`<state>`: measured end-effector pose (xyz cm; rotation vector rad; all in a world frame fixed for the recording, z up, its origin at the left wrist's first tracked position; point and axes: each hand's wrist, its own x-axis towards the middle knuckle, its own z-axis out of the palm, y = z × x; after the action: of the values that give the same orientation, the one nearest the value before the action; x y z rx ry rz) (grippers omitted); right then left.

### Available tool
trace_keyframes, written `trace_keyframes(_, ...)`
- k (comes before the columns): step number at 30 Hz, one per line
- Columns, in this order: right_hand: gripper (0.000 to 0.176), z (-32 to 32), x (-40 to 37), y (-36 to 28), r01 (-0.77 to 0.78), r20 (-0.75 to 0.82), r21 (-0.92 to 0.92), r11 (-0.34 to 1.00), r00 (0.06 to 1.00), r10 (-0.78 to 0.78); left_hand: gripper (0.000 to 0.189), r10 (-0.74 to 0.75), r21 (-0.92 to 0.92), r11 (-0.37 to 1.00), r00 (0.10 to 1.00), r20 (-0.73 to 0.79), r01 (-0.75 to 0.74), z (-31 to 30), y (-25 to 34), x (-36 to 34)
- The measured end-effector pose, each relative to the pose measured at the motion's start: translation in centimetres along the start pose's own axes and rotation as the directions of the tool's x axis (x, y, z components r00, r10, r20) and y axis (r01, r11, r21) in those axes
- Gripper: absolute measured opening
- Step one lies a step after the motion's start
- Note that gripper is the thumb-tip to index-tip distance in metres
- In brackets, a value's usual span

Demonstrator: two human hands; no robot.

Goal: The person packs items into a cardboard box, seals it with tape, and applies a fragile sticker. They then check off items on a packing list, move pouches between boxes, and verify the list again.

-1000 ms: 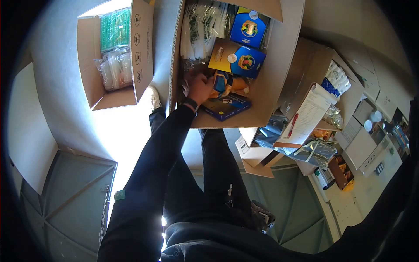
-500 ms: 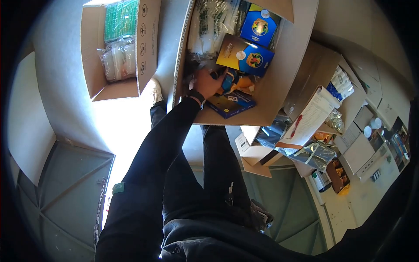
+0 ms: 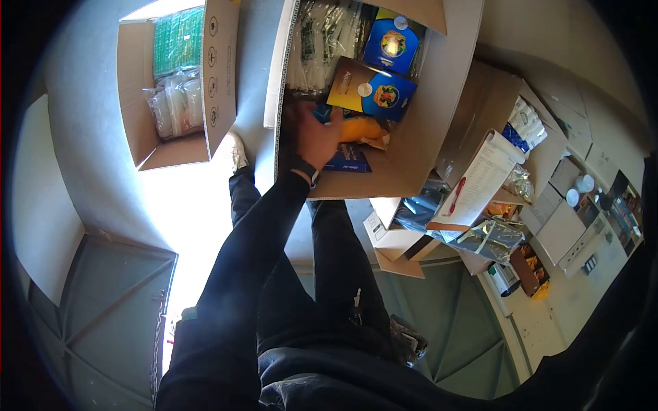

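Observation:
My left hand [image 3: 317,139], with a dark band at the wrist, reaches into a large open cardboard box [image 3: 439,130]. It is blurred, and its fingers are partly lost in shadow beside a dark blue item [image 3: 322,113]. To its right lies an orange packet [image 3: 361,129], with a flat blue pack [image 3: 349,159] below. Farther up are a yellow-and-blue pack [image 3: 372,89], a blue pack [image 3: 393,42] and clear bags of pale strips [image 3: 322,44]. My right hand is out of view.
Another cardboard box [image 3: 221,89] at upper left holds green packs [image 3: 179,42] and clear bags [image 3: 175,103]. On the right, a clipboard with a paper list [image 3: 480,179] and red pen [image 3: 458,194] lies over plastic-wrapped goods beside more boxes.
My left hand has shifted within the box, and more of the orange packet shows. The blue-and-yellow item beside my fingers is now mostly hidden. The whole view has shifted slightly.

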<state>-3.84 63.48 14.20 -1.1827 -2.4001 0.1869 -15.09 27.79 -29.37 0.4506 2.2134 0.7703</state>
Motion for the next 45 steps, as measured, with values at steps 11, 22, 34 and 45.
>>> trace_keyframes(11,0.014,-0.5,-4.9,1.5,0.009,0.017,-0.038,0.999,1.0,-0.009,0.046,0.344,0.638,0.479,0.797,0.496,-0.603,1.3,-4.8,2.4)
trace_keyframes(22,0.016,0.0,-9.6,2.5,0.006,0.023,-0.041,0.999,1.0,-0.005,0.057,-0.052,0.548,0.344,0.568,0.822,-0.762,-3.4,2.8,-1.0)
trace_keyframes(34,0.019,2.0,-10.7,0.9,0.084,0.04,-0.028,0.996,0.996,-0.083,0.028,0.334,0.626,0.107,0.621,0.709,-0.772,0.7,-1.7,1.9)
trace_keyframes(45,0.021,2.5,-11.1,0.0,0.17,0.023,-0.053,0.984,0.985,-0.169,0.066,0.722,0.385,0.291,0.465,0.512,-0.876,0.3,3.0,0.5)
